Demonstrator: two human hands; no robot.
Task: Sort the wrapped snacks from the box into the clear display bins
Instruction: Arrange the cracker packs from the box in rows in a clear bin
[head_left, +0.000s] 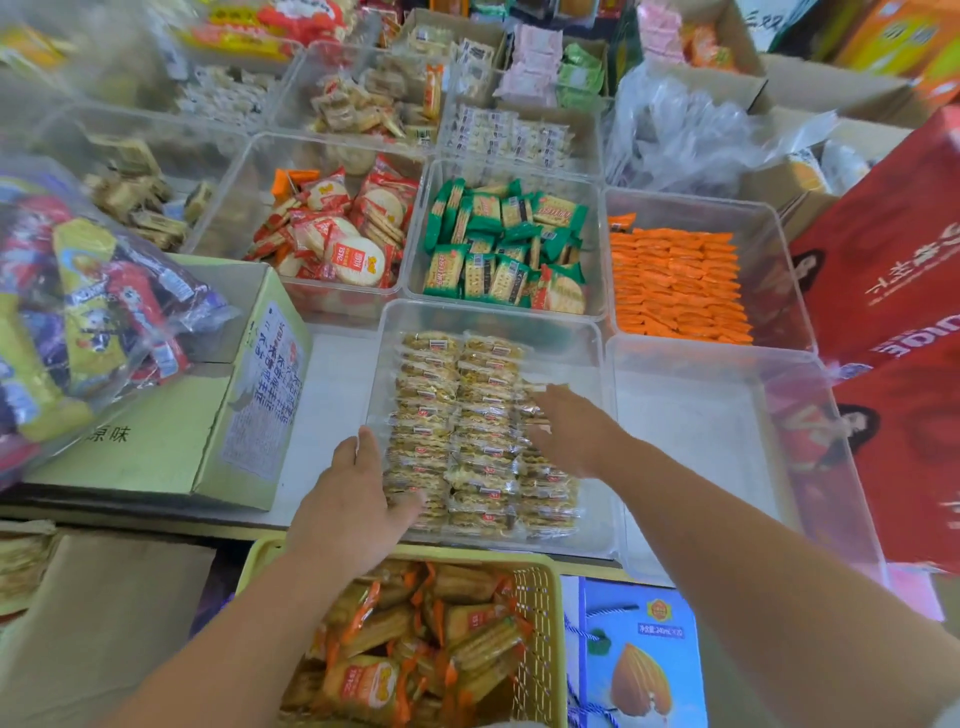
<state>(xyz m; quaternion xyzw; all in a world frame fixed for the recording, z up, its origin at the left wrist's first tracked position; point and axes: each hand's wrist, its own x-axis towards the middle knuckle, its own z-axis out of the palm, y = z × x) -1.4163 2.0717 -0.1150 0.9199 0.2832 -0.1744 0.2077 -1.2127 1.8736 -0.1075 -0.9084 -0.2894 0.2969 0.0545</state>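
A clear bin (595, 353) in front of me holds three neat rows of clear-wrapped yellow snacks (467, 441). My left hand (358, 493) rests at the bin's near left corner, its fingers straight along the left wall and its thumb over the left row. My right hand (571, 426) lies flat with straight fingers on the right row of snacks. Neither hand holds a packet. Below my arms a yellow basket (540, 623) is full of orange-wrapped snacks (415, 649).
An empty clear bin (701, 441) stands to the right. Behind are bins of red round crackers (332, 234), green packets (504, 239) and orange packets (675, 280). A yellow-green carton (156, 447) and a candy bag (78, 312) lie left. Red cartons (893, 260) lean right.
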